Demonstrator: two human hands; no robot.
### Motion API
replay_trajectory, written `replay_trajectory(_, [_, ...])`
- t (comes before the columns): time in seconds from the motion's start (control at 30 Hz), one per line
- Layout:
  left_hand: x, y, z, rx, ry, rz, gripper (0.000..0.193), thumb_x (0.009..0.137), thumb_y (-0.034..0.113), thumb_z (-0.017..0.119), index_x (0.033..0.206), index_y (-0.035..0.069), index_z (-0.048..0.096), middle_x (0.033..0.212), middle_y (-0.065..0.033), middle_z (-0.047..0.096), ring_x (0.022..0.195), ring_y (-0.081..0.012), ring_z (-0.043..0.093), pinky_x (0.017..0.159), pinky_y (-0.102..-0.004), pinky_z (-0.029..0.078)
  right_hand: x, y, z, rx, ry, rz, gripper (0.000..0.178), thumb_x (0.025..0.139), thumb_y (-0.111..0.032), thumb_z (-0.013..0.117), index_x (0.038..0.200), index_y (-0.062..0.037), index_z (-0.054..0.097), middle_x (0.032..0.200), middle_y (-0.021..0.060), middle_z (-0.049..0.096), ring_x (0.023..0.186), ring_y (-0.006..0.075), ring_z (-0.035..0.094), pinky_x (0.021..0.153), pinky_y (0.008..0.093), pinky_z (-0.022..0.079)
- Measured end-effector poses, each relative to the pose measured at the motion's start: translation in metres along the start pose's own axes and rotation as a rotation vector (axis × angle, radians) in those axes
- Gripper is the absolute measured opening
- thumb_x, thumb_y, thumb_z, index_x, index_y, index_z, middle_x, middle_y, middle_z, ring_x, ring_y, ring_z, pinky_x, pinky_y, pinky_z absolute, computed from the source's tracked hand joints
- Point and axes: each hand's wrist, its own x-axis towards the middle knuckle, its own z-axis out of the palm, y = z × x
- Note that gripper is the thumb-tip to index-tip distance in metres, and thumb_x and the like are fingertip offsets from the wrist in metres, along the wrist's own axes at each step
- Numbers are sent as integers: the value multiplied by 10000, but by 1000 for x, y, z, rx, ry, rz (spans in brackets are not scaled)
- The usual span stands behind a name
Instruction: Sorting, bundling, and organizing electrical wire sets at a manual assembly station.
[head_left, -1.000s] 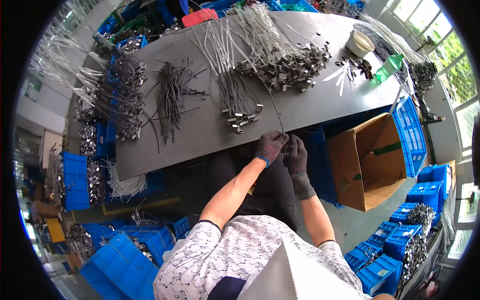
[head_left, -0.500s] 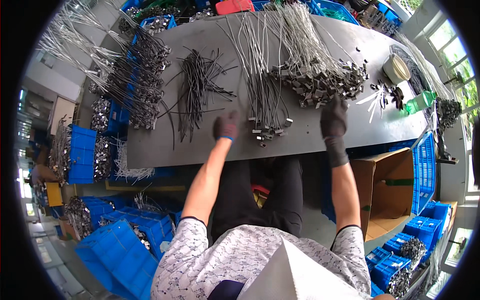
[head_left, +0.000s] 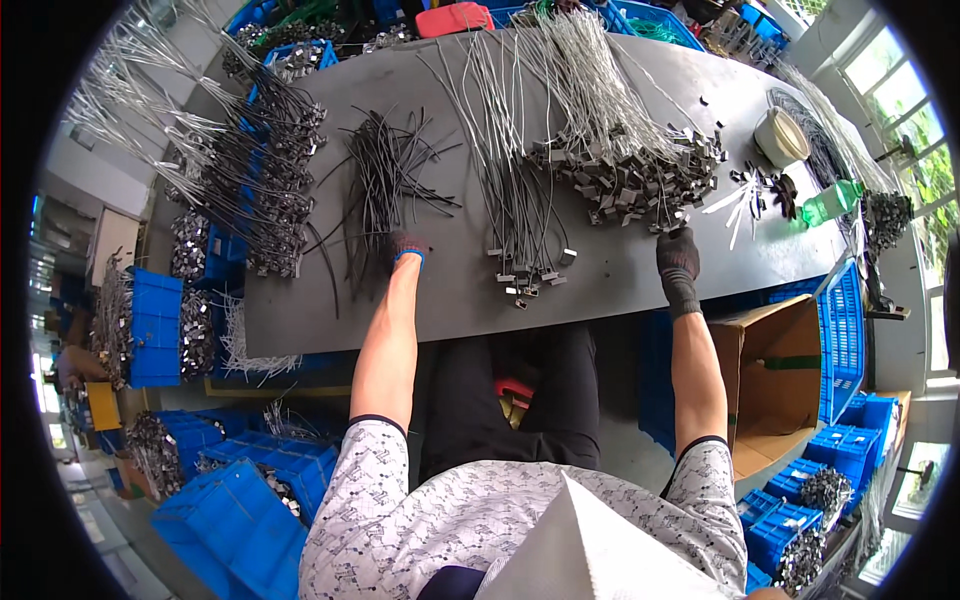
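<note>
My left hand [head_left: 407, 245], in a dark glove with a blue cuff edge, is at the near end of a loose bundle of thin black strips [head_left: 385, 175]. Its fingers are smeared and partly lost against the dark strips. My right hand [head_left: 678, 256], in a dark grey glove, has its fingers curled together at the near edge of a pile of small metal blocks [head_left: 640, 175] on long silvery wires [head_left: 580, 70]. What lies in those fingers is too small to make out. Between my hands lies a group of wires [head_left: 515, 200] with small metal ends.
On the grey table [head_left: 440, 310], white strips [head_left: 742, 205], a pale bowl [head_left: 782, 138] and a green bottle [head_left: 832, 203] lie to the right. More blocks on wires [head_left: 290, 180] stand along the left. A cardboard box [head_left: 780, 375] and blue crates [head_left: 235, 525] are below the table top.
My left hand has moved left from beside the middle wires to the black strips. My right hand has drawn slightly back toward me at the pile's edge. The view has shifted a little.
</note>
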Motion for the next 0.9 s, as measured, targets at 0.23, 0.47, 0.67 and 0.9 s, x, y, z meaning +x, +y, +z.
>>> replay_trajectory(0.23, [-108, 60, -40, -730, -385, -211, 439, 984, 442, 521, 1063, 67, 734, 992, -91, 733, 816, -231, 682, 688, -412, 539, -8, 47, -7, -98, -42, 23, 379, 840, -268, 624, 1149, -55, 569, 974, 288, 695, 927, 474, 675, 827, 506, 539])
replay_trajectory(0.47, [-225, 92, -88, -1850, -562, -585, 181, 913, 282, 712, 888, 103, 696, 770, -30, 679, 618, -160, 622, 542, -316, 521, -89, 152, 20, 228, -314, -950, 234, 901, -169, 657, 1100, -45, 651, 896, 110, 671, 870, 192, 666, 751, 345, 543])
replay_trajectory(0.67, [-294, 214, -121, -2012, -777, -306, 68, 924, 119, 686, 974, 82, 660, 861, -45, 677, 768, -157, 661, 675, -298, 572, -357, 284, -15, -133, -248, -274, 258, 894, -127, 529, 1101, -19, 638, 1041, 250, 681, 944, 417, 667, 792, 506, 526])
replay_trajectory(0.9, [-368, 375, -59, -1385, -908, -184, 92, 967, 131, 589, 1038, 73, 587, 822, -63, 645, 647, -190, 648, 566, -353, 586, -564, 421, -31, -154, -697, 425, 320, 896, -187, 551, 1162, -50, 665, 1148, 241, 677, 1072, 409, 658, 892, 499, 527])
